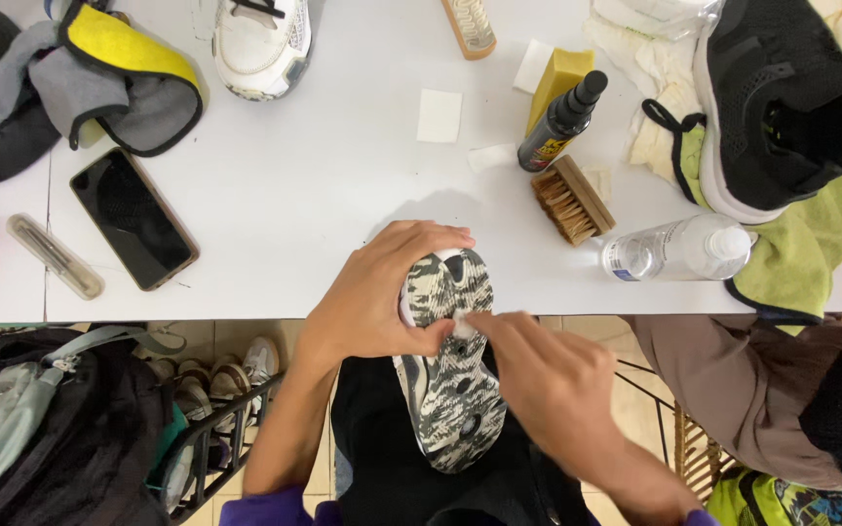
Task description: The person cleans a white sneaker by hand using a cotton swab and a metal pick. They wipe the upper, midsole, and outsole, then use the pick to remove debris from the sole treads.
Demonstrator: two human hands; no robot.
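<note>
From the head view, my left hand [377, 292] is gripping the upturned grey-and-white camouflage-soled shoe [450, 360] over my lap, at the white table's [324, 185] edge. My right hand [548, 375] is pinching a small white wipe [462, 326] against the sole; pressing hard could twist the shoe loose.

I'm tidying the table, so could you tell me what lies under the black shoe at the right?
The black shoe rests on a green towel, with crumpled pale cloth beside it. Whatever lies directly beneath its sole is covered.
</note>
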